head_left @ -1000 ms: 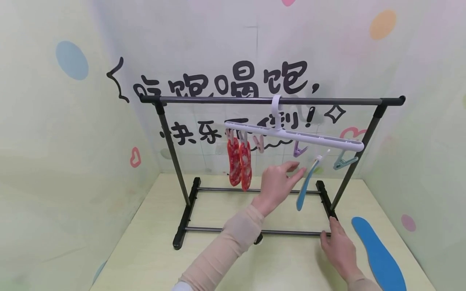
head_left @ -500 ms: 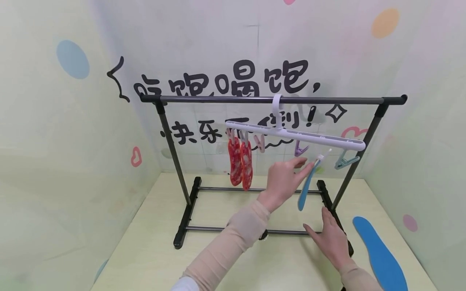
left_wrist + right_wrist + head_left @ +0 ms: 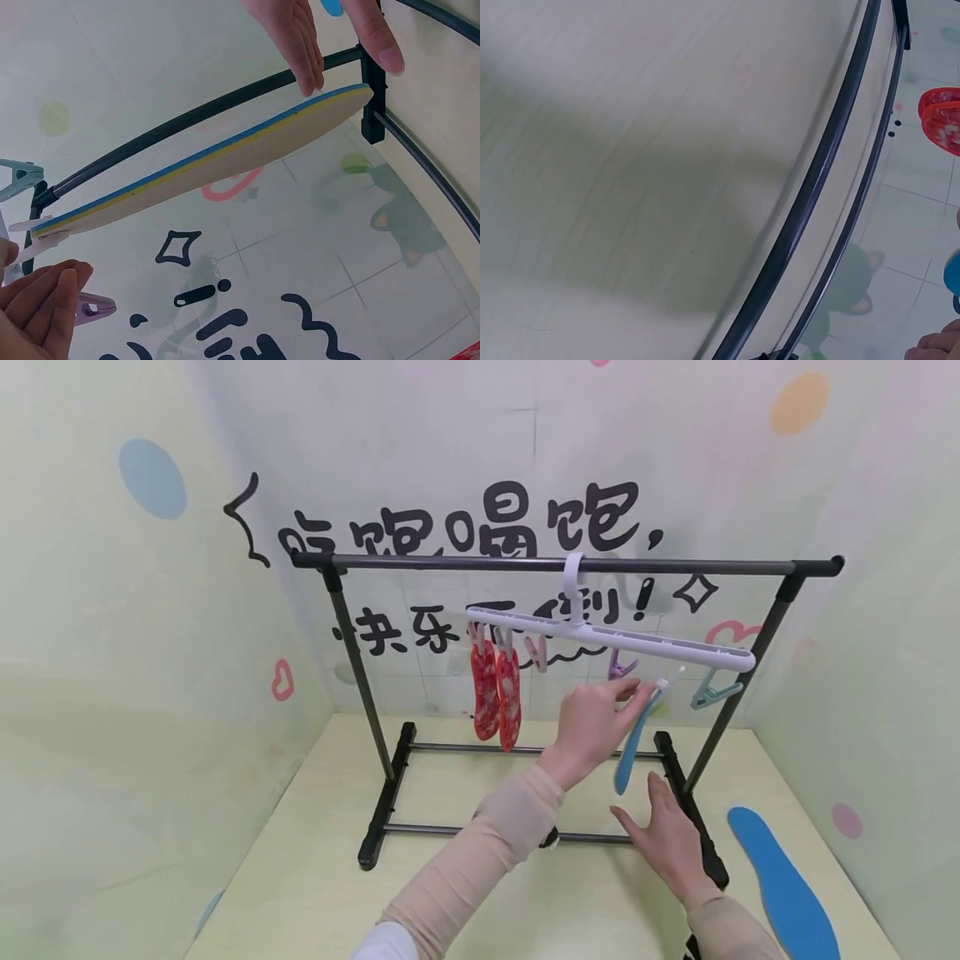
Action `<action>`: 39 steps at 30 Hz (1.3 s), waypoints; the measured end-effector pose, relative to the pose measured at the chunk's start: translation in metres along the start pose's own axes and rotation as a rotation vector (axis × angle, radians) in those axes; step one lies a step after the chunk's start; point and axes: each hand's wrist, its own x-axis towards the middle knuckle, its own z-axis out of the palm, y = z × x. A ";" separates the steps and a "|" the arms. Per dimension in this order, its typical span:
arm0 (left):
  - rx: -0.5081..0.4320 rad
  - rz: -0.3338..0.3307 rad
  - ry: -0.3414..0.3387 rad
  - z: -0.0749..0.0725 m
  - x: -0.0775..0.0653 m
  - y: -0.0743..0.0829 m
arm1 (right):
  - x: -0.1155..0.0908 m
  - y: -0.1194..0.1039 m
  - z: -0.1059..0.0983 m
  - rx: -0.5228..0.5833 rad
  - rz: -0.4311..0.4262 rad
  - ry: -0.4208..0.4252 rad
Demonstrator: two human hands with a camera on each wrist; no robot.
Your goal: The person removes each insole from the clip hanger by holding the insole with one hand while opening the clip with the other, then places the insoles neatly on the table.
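Note:
A blue insole (image 3: 632, 756) hangs from a pale clip (image 3: 663, 683) on the lilac hanger (image 3: 660, 647). Edge-on in the left wrist view, the insole (image 3: 217, 154) shows blue and yellow layers over a beige underside. My left hand (image 3: 588, 727) is beside its clipped upper end, thumb and fingers apart close by the clip (image 3: 51, 238). Lower down, my right hand (image 3: 667, 839) is raised with fingers extended and thumb spread; in the left wrist view they appear near the insole's free end. A second blue insole (image 3: 783, 885) lies flat on the table at right.
The hanger hooks over a black rack's top bar (image 3: 450, 562). Two red mottled, sole-shaped pieces (image 3: 509, 702) hang by clips on its left. A pink clip (image 3: 537, 654), a purple clip (image 3: 621, 665) and a green clip (image 3: 712, 691) also hang there. Printed cloth walls surround the table (image 3: 300, 877).
My left hand has moved right to the insole's upper end beside the clip. My right hand has left the rack's foot, moving left and up toward the insole's lower end.

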 end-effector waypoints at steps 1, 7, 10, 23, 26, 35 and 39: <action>0.005 0.000 -0.001 0.000 0.000 0.000 | 0.001 -0.002 0.000 0.002 -0.006 0.007; 0.015 -0.010 -0.016 0.000 0.003 0.003 | 0.005 -0.008 0.000 0.009 -0.027 0.016; 0.014 -0.017 -0.028 -0.002 0.005 0.005 | 0.008 -0.010 0.000 0.015 -0.033 0.022; 0.019 -0.027 -0.052 -0.003 0.017 0.013 | 0.017 -0.015 -0.002 0.028 -0.007 0.002; 0.014 -0.029 -0.057 -0.002 0.018 0.013 | 0.018 -0.015 -0.001 0.035 -0.021 0.020; -0.001 -0.062 -0.076 0.001 0.022 0.016 | 0.022 -0.015 0.002 0.057 -0.021 0.029; 0.006 -0.061 -0.077 0.003 0.022 0.016 | 0.024 -0.016 0.001 0.068 -0.017 0.029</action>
